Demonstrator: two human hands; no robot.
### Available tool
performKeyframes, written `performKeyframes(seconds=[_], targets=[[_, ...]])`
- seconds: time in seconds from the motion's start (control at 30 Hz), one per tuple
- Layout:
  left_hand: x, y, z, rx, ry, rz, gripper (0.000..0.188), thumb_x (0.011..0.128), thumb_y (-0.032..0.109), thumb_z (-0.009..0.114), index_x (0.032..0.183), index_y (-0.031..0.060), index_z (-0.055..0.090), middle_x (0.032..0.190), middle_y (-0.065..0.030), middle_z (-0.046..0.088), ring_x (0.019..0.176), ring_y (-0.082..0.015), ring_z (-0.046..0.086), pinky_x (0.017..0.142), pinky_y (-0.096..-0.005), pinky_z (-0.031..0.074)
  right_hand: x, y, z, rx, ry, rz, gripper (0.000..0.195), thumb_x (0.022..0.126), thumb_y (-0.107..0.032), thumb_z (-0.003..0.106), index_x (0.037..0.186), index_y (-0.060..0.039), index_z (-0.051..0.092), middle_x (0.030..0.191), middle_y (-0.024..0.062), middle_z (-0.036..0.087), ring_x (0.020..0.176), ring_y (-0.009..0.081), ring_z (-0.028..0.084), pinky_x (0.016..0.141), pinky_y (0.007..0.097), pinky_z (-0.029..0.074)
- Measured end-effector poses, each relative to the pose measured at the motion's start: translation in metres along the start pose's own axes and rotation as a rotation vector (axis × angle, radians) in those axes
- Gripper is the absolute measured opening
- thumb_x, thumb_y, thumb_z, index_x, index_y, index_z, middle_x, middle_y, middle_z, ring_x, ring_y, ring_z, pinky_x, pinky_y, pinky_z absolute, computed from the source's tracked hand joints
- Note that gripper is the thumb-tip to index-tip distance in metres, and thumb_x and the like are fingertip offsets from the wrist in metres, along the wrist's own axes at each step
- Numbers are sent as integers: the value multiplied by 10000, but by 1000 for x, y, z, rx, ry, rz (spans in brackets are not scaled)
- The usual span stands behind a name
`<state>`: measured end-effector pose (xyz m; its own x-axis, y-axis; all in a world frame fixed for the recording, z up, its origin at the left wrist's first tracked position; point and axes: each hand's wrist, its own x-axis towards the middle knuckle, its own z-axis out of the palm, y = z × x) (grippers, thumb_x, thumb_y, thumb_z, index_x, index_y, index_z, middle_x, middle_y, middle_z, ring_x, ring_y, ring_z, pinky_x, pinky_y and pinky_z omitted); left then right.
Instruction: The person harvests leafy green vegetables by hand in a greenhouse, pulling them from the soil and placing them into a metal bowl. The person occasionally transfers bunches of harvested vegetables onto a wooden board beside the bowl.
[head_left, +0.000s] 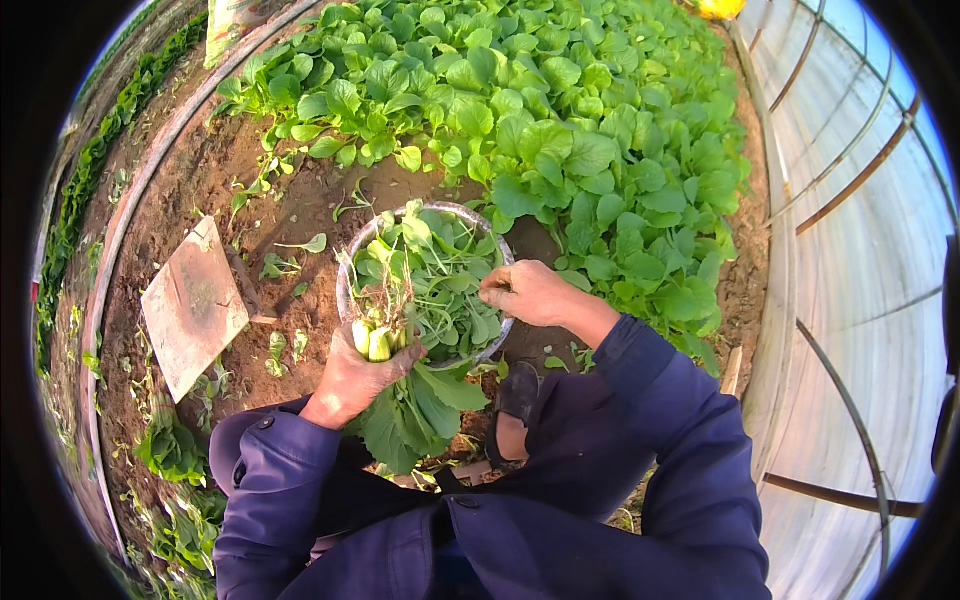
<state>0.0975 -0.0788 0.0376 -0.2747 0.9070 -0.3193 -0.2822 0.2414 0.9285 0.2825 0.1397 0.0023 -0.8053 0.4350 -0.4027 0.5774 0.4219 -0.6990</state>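
Note:
My left hand (349, 386) grips a bunch of leafy greens (380, 343) by its pale stems. The roots (386, 296) point up towards the basin, and the broad leaves (420, 412) hang down below my fist. Just ahead stands a round basin (347, 281) filled with loose green leaves and thin stalks (457, 300). Over its right rim is my right hand (534, 292), thumb and fingers drawn together. No object shows in that hand, though its palm side is partly hidden.
Dense leafy plants (555, 135) grow ahead and to the right. A diamond-shaped board (196, 311) is propped on the soil at left, with bundled greens (172, 450) below it. Plastic sheeting on curved ribs (847, 405) walls the right side. My shoe (517, 390) is behind the basin.

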Motion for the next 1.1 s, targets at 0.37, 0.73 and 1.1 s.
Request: performKeyframes(seconds=[0.37, 0.73, 1.1], targets=[[9, 8, 12, 160, 119, -20, 223, 770, -19, 716, 979, -6, 642, 875, -24, 677, 780, -80, 610, 724, -258, 517, 25, 227, 28, -1028, -38, 169, 235, 827, -177, 567, 973, -52, 702, 1114, 136, 660, 1073, 296, 606, 879, 385, 467], [22, 7, 15, 377, 47, -16, 370, 728, -12, 743, 1057, -4, 573, 917, -31, 658, 815, -85, 606, 737, -248, 509, -2, 274, 3, -1447, -131, 693, 383, 898, -244, 490, 1176, -22, 634, 1177, 158, 622, 1105, 333, 539, 944, 512, 351], [19, 0, 9, 394, 91, 39, 330, 709, 14, 755, 998, -3, 597, 854, -54, 664, 745, -122, 618, 704, -270, 515, -43, 252, 29, -1441, -205, 482, 423, 851, -274, 536, 1134, 8, 673, 1277, 236, 564, 1156, 371, 513, 1004, 505, 336]])
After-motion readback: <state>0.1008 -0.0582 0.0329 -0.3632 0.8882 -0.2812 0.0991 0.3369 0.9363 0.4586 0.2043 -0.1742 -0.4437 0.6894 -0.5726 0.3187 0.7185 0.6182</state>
